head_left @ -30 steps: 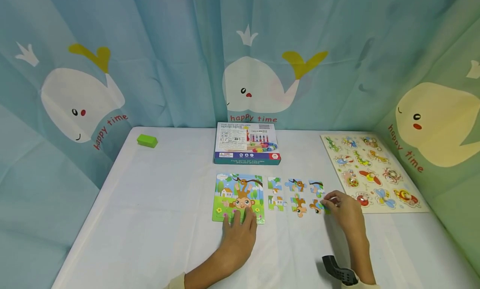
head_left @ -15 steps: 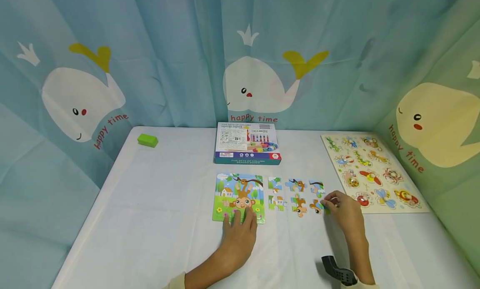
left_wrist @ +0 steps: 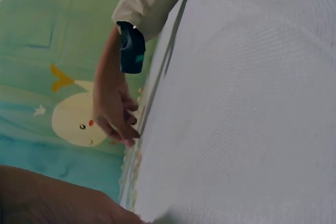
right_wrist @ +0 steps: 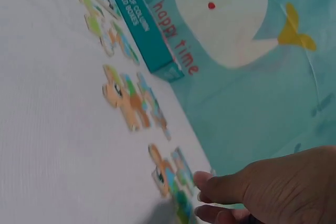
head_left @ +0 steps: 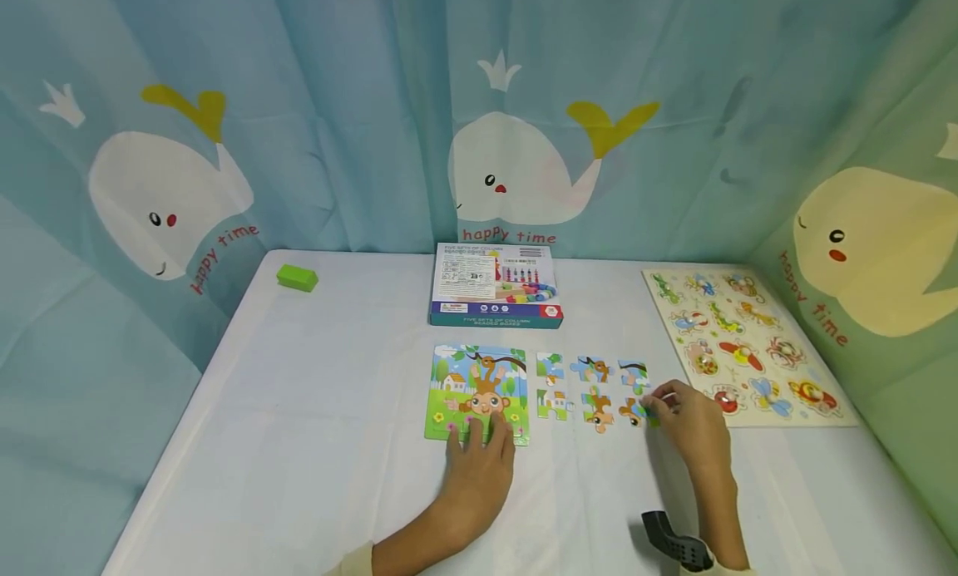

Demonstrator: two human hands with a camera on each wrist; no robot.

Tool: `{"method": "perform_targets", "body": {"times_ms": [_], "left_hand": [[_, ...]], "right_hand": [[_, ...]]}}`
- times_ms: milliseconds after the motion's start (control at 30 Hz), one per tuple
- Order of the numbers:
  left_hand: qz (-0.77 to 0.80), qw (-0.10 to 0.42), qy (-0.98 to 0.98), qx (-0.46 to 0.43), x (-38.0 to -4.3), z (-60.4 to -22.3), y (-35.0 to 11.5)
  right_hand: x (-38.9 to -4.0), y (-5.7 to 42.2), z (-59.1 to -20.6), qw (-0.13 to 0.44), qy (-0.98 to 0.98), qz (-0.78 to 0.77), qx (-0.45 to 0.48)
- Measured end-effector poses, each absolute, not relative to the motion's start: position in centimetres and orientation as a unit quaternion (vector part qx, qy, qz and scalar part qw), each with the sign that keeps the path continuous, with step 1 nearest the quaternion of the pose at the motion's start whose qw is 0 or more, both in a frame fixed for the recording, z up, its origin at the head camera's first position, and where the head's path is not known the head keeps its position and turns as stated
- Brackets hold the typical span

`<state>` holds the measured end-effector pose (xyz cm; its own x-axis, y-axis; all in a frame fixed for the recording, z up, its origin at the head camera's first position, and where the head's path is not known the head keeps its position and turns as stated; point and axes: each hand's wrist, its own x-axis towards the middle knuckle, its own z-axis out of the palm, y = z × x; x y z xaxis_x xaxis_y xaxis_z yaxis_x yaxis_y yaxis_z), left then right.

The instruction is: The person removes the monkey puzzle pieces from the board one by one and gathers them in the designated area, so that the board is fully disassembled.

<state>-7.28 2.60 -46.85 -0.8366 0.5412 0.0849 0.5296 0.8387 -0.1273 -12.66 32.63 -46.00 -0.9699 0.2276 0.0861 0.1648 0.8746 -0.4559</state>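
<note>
Nearest, a person's left hand [head_left: 477, 480] rests loosely spread fingers on the lower edge of a monkey puzzle board [head_left: 467, 401]. The right hand [head_left: 696, 430] has bent fingers at the lower-right puzzle piece [head_left: 632, 412]; whether they pinch it cannot be told. Other pieces [head_left: 598, 411] lie in rows beside the board. Farther off lie an animal board [head_left: 699, 317] at right, a box [head_left: 494, 309], and a green block [head_left: 297, 278] before a whale curtain [head_left: 359, 144].

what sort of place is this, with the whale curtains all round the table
Probably a play or activity corner: pale blue-green whale-print fabric curtains enclose three sides of a white cloth-covered table, which bears a square, colourful monkey-picture board and a cream rectangular board of colourful animal shapes.
</note>
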Motion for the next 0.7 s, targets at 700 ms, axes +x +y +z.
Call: {"method": "perform_targets", "body": {"times_ms": [700], "left_hand": [[0.067, 0.169, -0.945, -0.273, -7.6, -48.4, 3.2]], "right_hand": [[-21.1, 18.8, -42.9, -0.191, -0.849, 0.347, 0.350]]}}
